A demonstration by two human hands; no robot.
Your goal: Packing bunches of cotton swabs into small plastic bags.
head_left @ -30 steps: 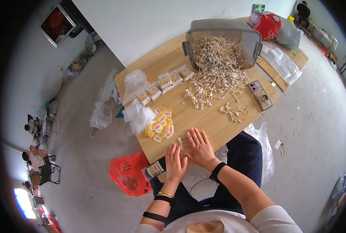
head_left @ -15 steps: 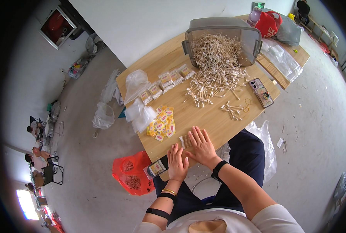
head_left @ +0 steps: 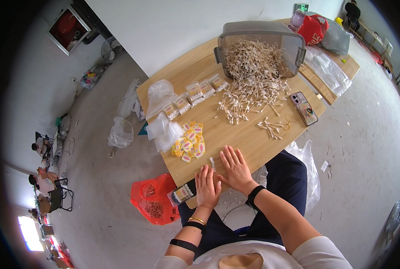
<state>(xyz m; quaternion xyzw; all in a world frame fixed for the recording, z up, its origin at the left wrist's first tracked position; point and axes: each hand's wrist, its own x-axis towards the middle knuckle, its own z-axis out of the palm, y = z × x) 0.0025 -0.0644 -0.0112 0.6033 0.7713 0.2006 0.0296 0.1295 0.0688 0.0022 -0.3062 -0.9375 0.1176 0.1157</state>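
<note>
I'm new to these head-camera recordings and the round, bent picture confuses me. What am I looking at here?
A wide fisheye camera on a person's head looks down, so straight edges curve. The left hand and right hand lie flat on a light wooden table, pressing a small row of cotton swabs. Neither grips anything. Farther off lie yellow sachets, clear plastic bags, a phone in a patterned case, and a tipped grey plastic bin spilling a heap of swabs.

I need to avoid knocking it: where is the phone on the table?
In the head view, the phone lies at the wooden table's right edge, right of the cotton-swab pile, just below the grey bin.
</note>
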